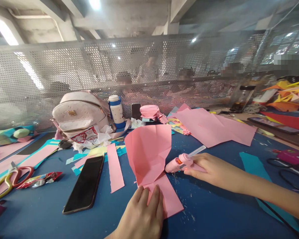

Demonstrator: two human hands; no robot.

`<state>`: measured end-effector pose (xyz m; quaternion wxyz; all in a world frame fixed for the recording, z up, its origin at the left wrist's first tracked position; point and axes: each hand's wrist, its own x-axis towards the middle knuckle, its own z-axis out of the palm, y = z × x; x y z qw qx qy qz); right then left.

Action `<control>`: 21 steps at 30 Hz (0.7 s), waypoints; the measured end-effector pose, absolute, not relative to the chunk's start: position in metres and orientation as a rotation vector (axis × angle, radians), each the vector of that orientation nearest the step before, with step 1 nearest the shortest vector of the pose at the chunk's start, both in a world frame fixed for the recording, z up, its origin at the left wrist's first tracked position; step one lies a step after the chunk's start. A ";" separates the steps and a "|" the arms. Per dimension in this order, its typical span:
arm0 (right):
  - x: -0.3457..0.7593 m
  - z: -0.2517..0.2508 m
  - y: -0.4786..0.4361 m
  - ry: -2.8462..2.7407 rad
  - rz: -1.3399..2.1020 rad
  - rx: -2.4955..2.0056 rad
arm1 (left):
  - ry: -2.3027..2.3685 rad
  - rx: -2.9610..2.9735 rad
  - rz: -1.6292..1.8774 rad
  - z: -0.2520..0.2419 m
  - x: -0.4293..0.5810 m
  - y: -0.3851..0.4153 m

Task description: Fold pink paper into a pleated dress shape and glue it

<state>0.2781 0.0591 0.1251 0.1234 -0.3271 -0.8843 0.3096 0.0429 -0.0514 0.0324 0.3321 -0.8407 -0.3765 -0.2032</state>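
A folded sheet of pink paper (pixel 149 151) stands partly upright on the blue table, its lower part lying flat. My left hand (pixel 146 212) rests on that flat part with the fingers stretched out, pressing near the fold. In my right hand (pixel 208 169) is a pink glue gun (pixel 180 163), with a clear glue stick poking out of its back. The nozzle points left, close to the right edge of the folded paper; whether it touches cannot be made out. To the left lie a pink paper strip (pixel 115 168) and a black smartphone (pixel 85 184).
Scissors (pixel 11 179) and a red snack wrapper (pixel 40 180) lie at the left. A pale backpack (pixel 81 111) and a bottle (pixel 116 111) stand before a perforated metal screen (pixel 94 66). Large pink sheets (pixel 214 124) and a blue paper strip (pixel 255 169) are on the right. People sit beyond the screen.
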 end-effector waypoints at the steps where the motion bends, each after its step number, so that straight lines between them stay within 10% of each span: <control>1: 0.279 0.123 0.061 -2.579 0.863 -0.974 | -0.986 -2.198 -0.528 0.032 0.043 -0.051; 21: 0.304 0.104 0.077 -2.332 1.244 -1.344 | -0.960 -2.191 -0.522 0.030 0.042 -0.051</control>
